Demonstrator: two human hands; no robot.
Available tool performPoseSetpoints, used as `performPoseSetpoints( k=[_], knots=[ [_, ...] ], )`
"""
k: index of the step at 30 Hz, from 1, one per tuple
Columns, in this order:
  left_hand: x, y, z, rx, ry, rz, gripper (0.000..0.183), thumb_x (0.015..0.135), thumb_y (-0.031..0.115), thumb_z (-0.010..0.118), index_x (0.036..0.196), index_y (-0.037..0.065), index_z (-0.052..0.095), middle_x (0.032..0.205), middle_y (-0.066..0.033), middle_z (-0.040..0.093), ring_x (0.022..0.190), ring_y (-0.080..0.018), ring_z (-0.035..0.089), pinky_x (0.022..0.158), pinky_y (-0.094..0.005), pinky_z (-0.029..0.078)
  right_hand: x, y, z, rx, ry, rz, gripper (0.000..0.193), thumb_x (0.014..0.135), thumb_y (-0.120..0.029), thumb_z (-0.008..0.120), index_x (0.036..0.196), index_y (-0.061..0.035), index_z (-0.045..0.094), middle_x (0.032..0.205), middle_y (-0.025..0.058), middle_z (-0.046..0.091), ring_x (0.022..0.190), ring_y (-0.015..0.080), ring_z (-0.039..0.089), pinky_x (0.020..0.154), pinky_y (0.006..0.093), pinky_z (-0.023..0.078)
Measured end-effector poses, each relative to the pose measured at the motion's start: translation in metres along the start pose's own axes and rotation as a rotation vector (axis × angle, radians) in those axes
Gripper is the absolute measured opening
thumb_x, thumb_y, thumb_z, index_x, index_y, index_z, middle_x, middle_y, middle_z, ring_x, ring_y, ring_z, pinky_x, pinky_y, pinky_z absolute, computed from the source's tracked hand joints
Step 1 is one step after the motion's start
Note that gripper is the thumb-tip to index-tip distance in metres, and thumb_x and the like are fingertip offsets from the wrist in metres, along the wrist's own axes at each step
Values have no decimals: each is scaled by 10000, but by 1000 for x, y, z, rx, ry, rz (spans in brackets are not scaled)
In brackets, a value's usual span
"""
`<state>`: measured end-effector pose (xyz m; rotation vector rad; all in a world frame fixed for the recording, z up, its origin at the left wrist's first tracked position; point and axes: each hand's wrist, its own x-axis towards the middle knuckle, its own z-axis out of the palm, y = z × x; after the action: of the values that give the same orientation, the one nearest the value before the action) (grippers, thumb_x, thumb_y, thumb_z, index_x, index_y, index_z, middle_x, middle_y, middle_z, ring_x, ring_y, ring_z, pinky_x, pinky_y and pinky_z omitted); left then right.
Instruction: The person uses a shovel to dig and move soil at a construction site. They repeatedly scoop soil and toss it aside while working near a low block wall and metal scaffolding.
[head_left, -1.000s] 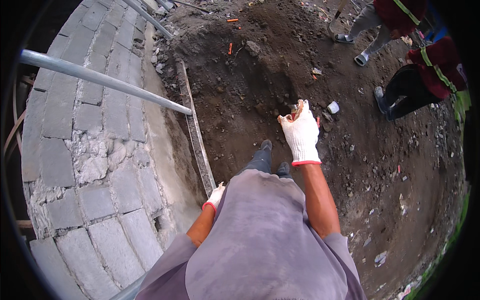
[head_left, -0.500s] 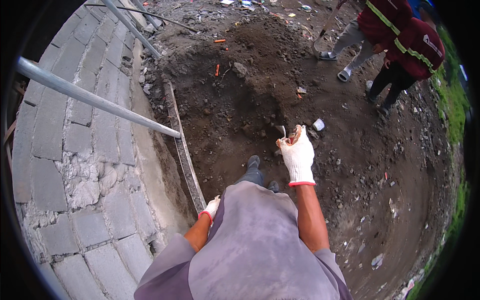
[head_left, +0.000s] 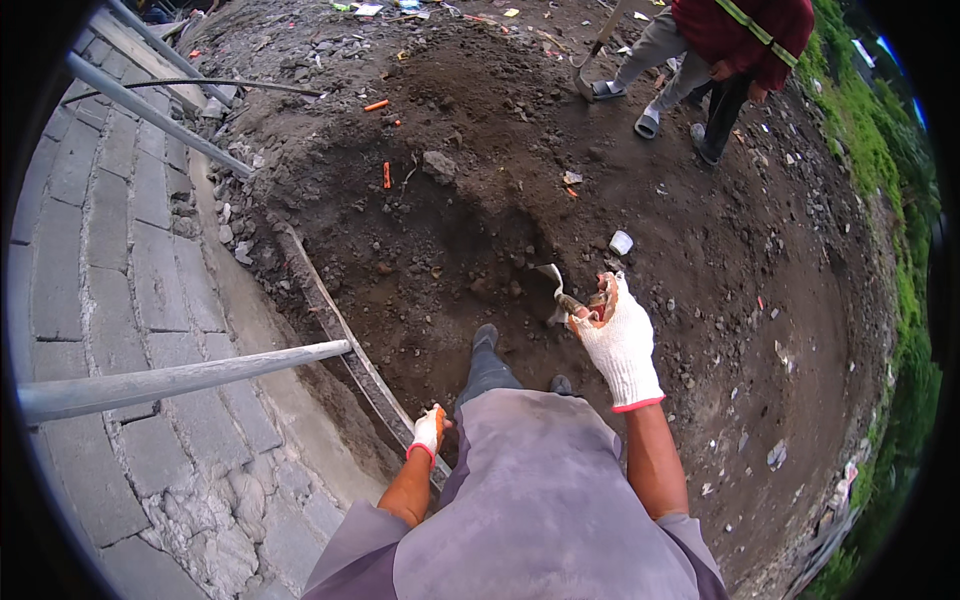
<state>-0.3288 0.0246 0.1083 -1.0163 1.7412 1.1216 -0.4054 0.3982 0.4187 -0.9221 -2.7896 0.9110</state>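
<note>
My right hand [head_left: 618, 335], in a white knit glove with an orange palm and red cuff, is closed around a hand tool [head_left: 573, 306]. The tool has a short brownish grip and a thin, pale, curved end pointing toward the pit; its exact kind is unclear. Low at my left side, my left hand [head_left: 430, 430] wears a matching glove. Its fingers are curled, and whatever they may hold is hidden. Close beside this hand runs a long narrow board [head_left: 345, 335], slanting along the foot of the wall.
A grey block wall [head_left: 150, 290] rises on the left, with metal poles [head_left: 200, 380] leaning across it. Dug soil [head_left: 480, 240] lies ahead, with stones and a white cup-like container [head_left: 621, 243]. Another person [head_left: 745, 40] stands at the upper right beside a shovel [head_left: 597, 50].
My view has shifted, so the wall and pole sit differently. My right hand has turned, showing more of the tool. My left hand shows more fully beside the board.
</note>
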Motion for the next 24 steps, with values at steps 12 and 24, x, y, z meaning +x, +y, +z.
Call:
performPoseSetpoints(
  k=[12,24],
  knots=[
    [48,177,110,-682,-1345,-472,599,862,549,476,1170,36,491,1078,-139,582,982,-287,564,844,-421,455,17,-89,51,303,-415,200,725,726,-349,680,1326,-82,375,914,181,637,838,325,627,726,383,495],
    [5,158,294,-482,-867,-400,658,714,686,541,951,72,565,882,-129,620,738,-277,595,694,-409,517,-153,-1,-96,608,71,422,705,660,-218,745,1277,-46,450,857,103,609,682,194,593,599,297,469]
  ],
)
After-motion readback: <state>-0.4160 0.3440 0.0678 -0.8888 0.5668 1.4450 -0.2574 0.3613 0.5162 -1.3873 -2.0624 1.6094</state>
